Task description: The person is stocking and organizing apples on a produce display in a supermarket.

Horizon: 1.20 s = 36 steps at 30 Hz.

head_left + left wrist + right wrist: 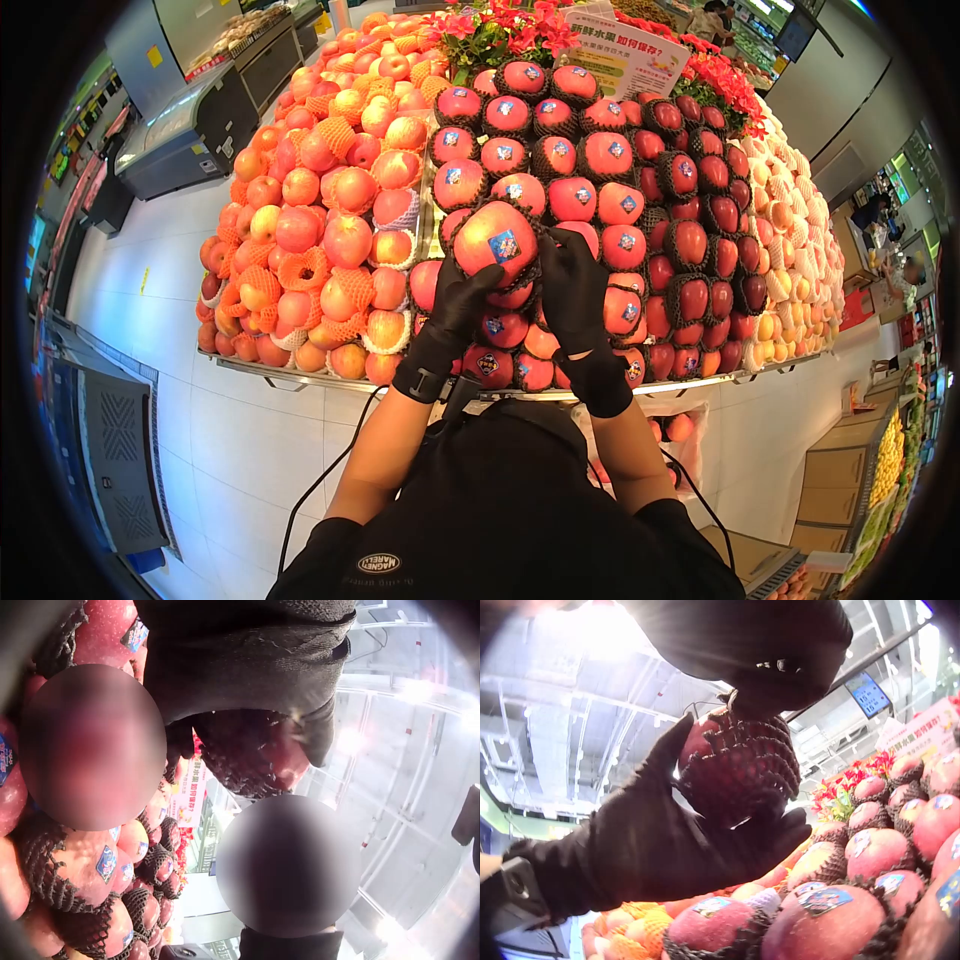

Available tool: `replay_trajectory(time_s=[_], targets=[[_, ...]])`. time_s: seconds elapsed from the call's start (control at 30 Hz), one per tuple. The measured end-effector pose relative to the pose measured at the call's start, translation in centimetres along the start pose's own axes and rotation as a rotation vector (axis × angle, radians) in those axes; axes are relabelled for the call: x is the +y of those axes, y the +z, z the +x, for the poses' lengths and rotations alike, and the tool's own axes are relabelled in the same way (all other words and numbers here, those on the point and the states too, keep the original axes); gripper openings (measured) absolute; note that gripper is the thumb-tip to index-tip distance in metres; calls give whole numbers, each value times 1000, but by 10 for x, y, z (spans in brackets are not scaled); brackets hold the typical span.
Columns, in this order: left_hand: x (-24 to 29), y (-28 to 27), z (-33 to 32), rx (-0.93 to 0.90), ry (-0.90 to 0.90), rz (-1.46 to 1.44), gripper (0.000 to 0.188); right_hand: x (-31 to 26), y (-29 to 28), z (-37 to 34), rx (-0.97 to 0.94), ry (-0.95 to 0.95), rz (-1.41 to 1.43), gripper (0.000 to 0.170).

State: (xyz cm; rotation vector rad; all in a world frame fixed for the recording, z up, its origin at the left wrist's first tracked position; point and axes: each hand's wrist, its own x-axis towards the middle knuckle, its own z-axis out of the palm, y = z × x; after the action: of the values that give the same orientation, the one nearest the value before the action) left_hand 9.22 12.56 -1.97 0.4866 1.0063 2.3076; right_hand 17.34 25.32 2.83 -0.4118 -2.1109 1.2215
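In the head view, my left hand (462, 308) grips the netted apple (495, 241); my right hand (574, 295) touches its side, pinching or not, I cannot tell. Left wrist: black glove fabric partly covers the apple. Right wrist: my left palm supports it from below

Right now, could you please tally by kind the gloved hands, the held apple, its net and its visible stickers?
Left hand and right hand, gloved: 2
Held apple: 1
Foam net around it: 1
Sticker on it: 1
Total: 5
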Motion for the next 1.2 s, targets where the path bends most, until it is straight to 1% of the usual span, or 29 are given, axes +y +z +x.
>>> replay_trajectory(time_s=[0.07,0.17,0.27,0.37,0.47,0.53,0.57,0.67,0.77,0.87,0.93,0.97,1.07,1.17,1.2], targets=[[1,-4,-1,-17,17,3,63,-17,-5,3,-77,364,317,24],[1,-10,-1,-28,16,15,65,-14,-15,6,-202,379,333,28],[3,-9,-4,-26,-17,-1,65,-7,-11,13,-92,67,-29,33],[5,-6,-8,-27,-37,13,66,-10,-12,28,-66,25,-36,34],[1,-6,-9,-15,-58,11,68,-8,-8,36,-162,30,75,28],[-2,-10,-9,-25,-88,-30,70,-6,-10,39,-208,55,66,24],[-2,-11,-9,-31,-82,-5,70,-5,-10,40,-232,66,61,22],[0,-11,-10,-39,-71,57,71,6,-3,37,-144,-119,-13,17],[-1,-12,-10,-44,-94,53,73,5,2,34,-11,-302,-165,16],[-4,-14,-10,-41,-147,-3,75,1,5,30,60,-338,-178,15],[-2,-14,-10,-35,-177,-19,77,4,4,29,58,-345,-152,15],[-2,-14,-10,-40,-145,14,78,4,4,29,58,-348,-140,16],[1,-14,-10,-73,-46,88,82,-7,-1,28,-57,-71,51,18],[13,-4,-8,-149,73,135,89,-9,-8,30,-160,-3,45,20],[18,-1,-7,-178,117,168,92,-9,-9,30,-175,-22,80,20]])
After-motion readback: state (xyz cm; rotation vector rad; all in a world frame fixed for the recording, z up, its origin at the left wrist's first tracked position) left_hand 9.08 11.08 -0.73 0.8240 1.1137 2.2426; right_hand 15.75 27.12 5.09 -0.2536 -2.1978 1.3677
